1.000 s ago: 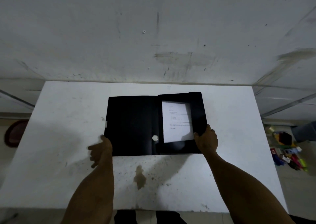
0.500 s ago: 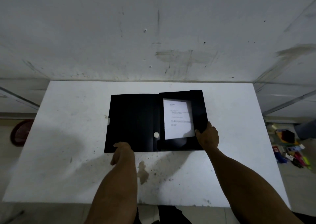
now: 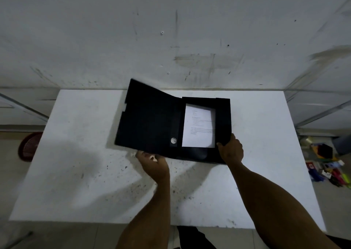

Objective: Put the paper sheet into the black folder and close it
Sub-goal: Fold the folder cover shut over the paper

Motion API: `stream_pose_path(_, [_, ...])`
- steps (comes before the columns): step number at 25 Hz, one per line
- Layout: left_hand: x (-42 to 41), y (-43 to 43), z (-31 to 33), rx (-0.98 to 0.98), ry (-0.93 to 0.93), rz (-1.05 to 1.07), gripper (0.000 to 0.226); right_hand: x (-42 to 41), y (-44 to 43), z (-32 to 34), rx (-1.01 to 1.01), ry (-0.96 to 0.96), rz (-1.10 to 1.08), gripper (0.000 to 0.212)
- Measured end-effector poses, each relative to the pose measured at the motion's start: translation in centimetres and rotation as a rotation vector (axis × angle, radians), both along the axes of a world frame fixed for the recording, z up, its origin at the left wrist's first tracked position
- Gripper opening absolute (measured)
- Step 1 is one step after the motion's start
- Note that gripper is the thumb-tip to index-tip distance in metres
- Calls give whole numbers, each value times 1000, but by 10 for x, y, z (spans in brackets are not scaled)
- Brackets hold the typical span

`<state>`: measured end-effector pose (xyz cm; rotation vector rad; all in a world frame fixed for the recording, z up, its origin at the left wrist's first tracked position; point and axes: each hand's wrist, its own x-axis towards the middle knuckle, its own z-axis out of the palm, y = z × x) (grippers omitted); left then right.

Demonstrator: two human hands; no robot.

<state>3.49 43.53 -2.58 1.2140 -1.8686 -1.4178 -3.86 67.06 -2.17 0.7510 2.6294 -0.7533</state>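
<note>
The black folder point(image 3: 152, 119) lies open on the white table point(image 3: 79, 153), its left cover tilted up off the surface — the left hand point(image 3: 154, 164) grips that cover's near edge, fingers tucked under it. The paper sheet point(image 3: 198, 128) sits inside the folder's right half, just right of a round silver snap point(image 3: 173, 140). The right hand point(image 3: 230, 150) is clamped on the folder's near right corner — thumb on top.
</note>
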Motion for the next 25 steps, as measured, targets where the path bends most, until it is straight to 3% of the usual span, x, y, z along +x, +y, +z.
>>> stream_pose_path(2, [14,16,-5,-194,-21,-304,67,0,2,0,-23,-8,-11,68])
stream_pose_path(5, [28,26,-9,-294,-134,-681,80,2,10,-3,-78,13,-9,67])
stream_pose_path(10, [25,24,-1,-526,-131,-1071,79,2,28,-9,-219,41,-54,58])
stream_pose_path(16, [-13,24,-15,-525,-160,-1161,52,5,50,-19,-472,73,-231,52])
stream_pose_path(19, [-38,26,-21,-536,-310,-1225,58,0,52,-21,-633,85,-440,41])
stream_pose_path(21, [-52,27,-25,-584,-376,-1269,66,0,49,-16,-508,167,-302,47])
stream_pose_path(25, [-72,26,-29,-704,-403,-1333,74,-1,39,-9,-133,279,204,58])
